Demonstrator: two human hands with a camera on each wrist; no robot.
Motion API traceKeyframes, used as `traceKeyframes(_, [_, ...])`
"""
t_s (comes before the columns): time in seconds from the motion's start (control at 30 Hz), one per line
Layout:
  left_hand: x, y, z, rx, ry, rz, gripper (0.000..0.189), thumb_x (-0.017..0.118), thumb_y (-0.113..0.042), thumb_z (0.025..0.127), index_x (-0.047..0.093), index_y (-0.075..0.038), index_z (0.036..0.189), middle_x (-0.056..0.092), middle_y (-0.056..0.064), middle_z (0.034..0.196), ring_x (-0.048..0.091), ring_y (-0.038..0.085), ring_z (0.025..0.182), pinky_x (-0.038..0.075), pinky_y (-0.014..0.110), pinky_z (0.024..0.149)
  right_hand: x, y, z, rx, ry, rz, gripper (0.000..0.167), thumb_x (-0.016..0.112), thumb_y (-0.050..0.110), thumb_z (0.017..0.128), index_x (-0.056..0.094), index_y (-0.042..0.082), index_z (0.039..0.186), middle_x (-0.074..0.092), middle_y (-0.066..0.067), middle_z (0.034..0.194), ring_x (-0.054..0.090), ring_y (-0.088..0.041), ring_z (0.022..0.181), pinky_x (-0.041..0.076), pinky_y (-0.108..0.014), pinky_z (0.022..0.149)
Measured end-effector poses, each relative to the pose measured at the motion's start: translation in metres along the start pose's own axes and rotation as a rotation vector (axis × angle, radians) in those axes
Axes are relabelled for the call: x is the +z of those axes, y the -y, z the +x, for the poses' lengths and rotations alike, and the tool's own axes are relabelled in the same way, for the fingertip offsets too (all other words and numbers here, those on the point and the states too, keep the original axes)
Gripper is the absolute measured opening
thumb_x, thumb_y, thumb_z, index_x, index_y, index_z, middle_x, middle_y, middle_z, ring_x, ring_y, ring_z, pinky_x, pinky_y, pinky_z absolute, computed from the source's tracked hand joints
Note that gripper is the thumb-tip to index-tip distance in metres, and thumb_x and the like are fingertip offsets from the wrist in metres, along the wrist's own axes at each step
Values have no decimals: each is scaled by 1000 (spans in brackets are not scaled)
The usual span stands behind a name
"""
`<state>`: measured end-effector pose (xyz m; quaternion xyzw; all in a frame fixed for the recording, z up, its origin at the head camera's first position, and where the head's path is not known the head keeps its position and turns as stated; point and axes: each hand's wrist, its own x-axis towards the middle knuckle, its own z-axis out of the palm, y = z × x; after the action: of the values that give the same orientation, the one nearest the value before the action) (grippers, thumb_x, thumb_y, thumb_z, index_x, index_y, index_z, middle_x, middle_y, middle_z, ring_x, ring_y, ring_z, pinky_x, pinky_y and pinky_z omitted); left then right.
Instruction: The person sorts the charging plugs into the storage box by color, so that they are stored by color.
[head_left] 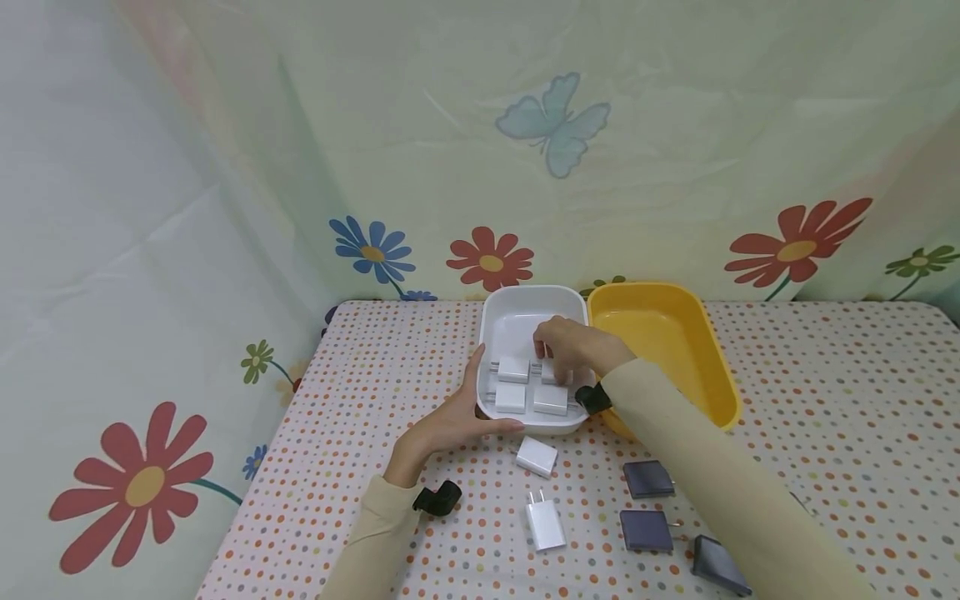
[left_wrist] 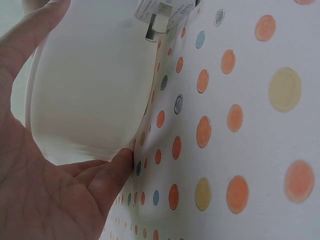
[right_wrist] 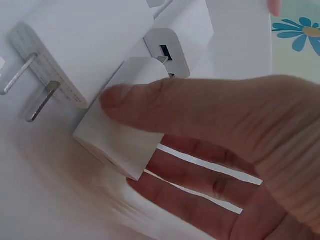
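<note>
Fingers point(right_wrist: 200, 177) of my right hand point(head_left: 577, 342) pinch a white wall charger point(right_wrist: 117, 146) inside the white tub point(head_left: 517, 327), at right; I have my left hand point(head_left: 453, 421) spread around the tub's near left corner.

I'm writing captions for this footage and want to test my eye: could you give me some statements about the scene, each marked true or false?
1. The right hand touches a white charger inside the white tray. True.
2. The left hand is holding a dark charger. False: the left hand rests against the white tray.
3. Two more white chargers lie on the dotted tablecloth, nearer the person than the white tray. True.
4. The yellow tray stands to the left of the white one. False: the yellow tray is on its right.
5. Three dark chargers show on the dotted tablecloth. True.
</note>
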<state>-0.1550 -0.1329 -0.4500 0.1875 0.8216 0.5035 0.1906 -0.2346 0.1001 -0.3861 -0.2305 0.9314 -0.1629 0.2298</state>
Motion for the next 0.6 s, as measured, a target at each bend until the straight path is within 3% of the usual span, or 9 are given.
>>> traceKeyframes(0.1, [-1,0,0,2,6,-6,128,85,-38,89,-17,-27,166,23,1,171,34,23,151,29,53,121,-2,3,-2,-30,-45,-6,33,85,-1,84,68,3,112,64,-13,104,58,-28,95,58,-37,84])
traceKeyframes(0.27, [0,-2,1,1,11,-9,129,85,-38,89,-18,-29,165,23,1,170,35,22,150,29,52,121,-12,14,-19,-153,-133,-61,36,88,2,82,70,-1,114,68,-16,104,59,-27,92,57,-38,87])
traceKeyframes(0.47, [0,-2,-1,2,20,-16,128,84,-39,90,-20,-29,165,28,4,167,39,22,146,31,52,120,-24,43,-61,-329,-246,-135,37,92,2,79,72,0,110,69,-10,98,63,-25,89,59,-36,83])
traceKeyframes(0.6, [0,-3,-1,8,22,-24,128,85,-38,90,-19,-30,165,34,3,163,44,19,140,34,48,117,-21,60,-91,-432,-302,-154,38,93,3,78,72,2,110,69,-8,101,65,-23,88,60,-35,82])
